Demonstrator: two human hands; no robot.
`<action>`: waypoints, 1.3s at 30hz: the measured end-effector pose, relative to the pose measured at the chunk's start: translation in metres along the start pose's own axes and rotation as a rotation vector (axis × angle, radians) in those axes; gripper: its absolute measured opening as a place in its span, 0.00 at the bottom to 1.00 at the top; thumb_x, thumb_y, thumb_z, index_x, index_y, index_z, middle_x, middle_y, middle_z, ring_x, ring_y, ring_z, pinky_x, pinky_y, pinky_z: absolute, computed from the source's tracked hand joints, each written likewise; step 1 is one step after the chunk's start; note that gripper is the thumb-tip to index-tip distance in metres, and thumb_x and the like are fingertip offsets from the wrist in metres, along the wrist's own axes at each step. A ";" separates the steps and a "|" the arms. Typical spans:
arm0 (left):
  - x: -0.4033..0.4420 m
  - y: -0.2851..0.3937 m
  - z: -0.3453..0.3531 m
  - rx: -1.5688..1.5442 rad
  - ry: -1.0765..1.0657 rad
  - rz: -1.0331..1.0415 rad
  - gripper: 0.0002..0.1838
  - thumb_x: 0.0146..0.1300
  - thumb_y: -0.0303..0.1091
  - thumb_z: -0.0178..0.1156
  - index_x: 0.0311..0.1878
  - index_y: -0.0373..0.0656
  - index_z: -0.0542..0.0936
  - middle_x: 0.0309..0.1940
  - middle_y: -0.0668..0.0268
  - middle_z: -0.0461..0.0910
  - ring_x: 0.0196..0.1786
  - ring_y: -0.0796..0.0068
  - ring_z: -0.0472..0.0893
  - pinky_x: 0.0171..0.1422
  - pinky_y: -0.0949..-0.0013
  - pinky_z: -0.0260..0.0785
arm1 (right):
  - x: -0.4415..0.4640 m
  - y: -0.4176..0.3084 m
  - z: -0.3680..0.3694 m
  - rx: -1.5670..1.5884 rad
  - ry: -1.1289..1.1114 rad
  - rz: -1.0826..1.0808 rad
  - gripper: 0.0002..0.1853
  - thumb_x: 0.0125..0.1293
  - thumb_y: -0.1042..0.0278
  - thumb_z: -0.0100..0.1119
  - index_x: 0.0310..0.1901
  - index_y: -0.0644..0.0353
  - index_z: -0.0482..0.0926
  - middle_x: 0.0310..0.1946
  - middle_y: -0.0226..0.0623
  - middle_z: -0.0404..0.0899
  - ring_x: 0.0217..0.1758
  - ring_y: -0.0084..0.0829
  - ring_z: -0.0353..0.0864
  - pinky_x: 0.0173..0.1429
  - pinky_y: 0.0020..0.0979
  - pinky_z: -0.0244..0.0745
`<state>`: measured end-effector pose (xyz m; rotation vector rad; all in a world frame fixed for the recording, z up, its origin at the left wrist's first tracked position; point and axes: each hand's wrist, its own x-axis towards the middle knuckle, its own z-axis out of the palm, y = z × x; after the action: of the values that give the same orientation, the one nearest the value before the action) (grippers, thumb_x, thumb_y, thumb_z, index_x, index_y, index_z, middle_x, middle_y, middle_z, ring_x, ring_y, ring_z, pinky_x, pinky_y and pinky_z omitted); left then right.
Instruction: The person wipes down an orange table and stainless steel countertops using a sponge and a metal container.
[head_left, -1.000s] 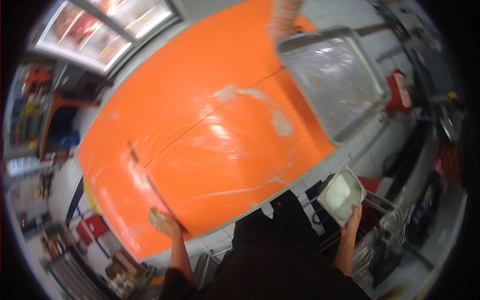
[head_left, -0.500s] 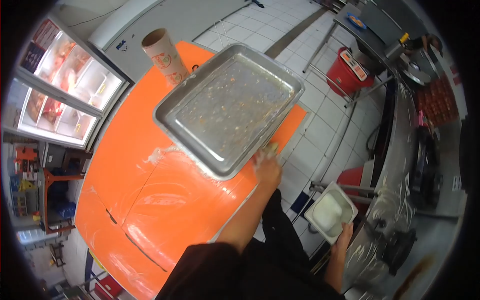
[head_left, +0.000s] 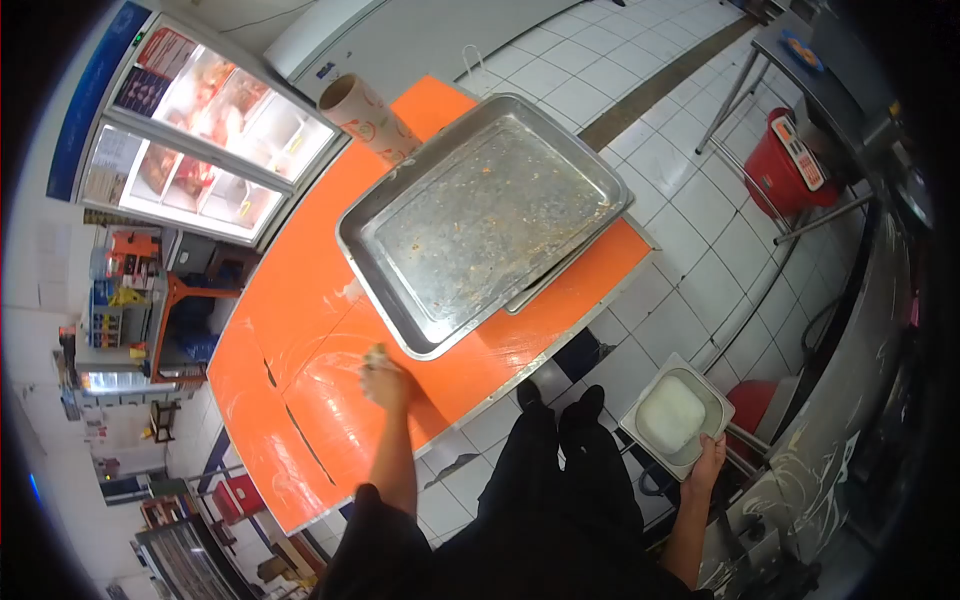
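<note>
So the sponge (I think, it's mostly hidden) is left of centre in the frame, on the orange table. The left hand is curled over it, fingers bunched; can't make out the exact grip. The tabletop looks wet and streaky there, so a hard push could make that hand skid. The near corner of the big metal tray is just beside the knuckles, so a skid might mean a bump.

Lower right, the right hand is clamped on one edge of a small metal container with whitish stuff inside. One-handed hold, off the table, over the tiled floor: a wrist twist could slop it out, then slippery tiles.

Further out, the tray overlaps another flat metal edge, so it might shift if knocked, maybe nudging the patterned cylinder, upper left.
</note>
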<state>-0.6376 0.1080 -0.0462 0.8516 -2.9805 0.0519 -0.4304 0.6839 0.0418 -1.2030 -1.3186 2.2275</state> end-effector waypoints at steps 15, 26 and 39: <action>-0.053 0.055 -0.024 -0.248 -0.141 0.614 0.10 0.64 0.29 0.54 0.44 0.44 0.83 0.41 0.58 0.82 0.44 0.54 0.78 0.53 0.50 0.68 | 0.015 -0.013 0.029 -0.097 -0.098 -0.009 0.14 0.67 0.75 0.51 0.54 0.60 0.71 0.50 0.39 0.78 0.50 0.31 0.81 0.56 0.34 0.77; -0.140 0.232 -0.057 -0.265 0.302 0.368 0.24 0.64 0.29 0.53 0.63 0.35 0.74 0.56 0.49 0.78 0.55 0.47 0.77 0.62 0.51 0.66 | 0.091 -0.084 0.031 -0.035 0.068 -0.049 0.12 0.68 0.73 0.50 0.52 0.60 0.72 0.49 0.38 0.79 0.49 0.31 0.80 0.56 0.35 0.76; -0.171 0.402 -0.035 -0.234 0.074 0.332 0.22 0.63 0.26 0.54 0.62 0.42 0.75 0.53 0.52 0.78 0.56 0.53 0.75 0.63 0.50 0.62 | 0.373 -0.260 0.003 -0.129 -0.063 -0.087 0.12 0.69 0.75 0.52 0.52 0.62 0.73 0.49 0.36 0.78 0.50 0.27 0.78 0.57 0.32 0.73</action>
<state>-0.7042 0.5406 -0.0281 0.3199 -2.9451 -0.2438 -0.7026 1.0470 0.0654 -1.1028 -1.5304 2.1649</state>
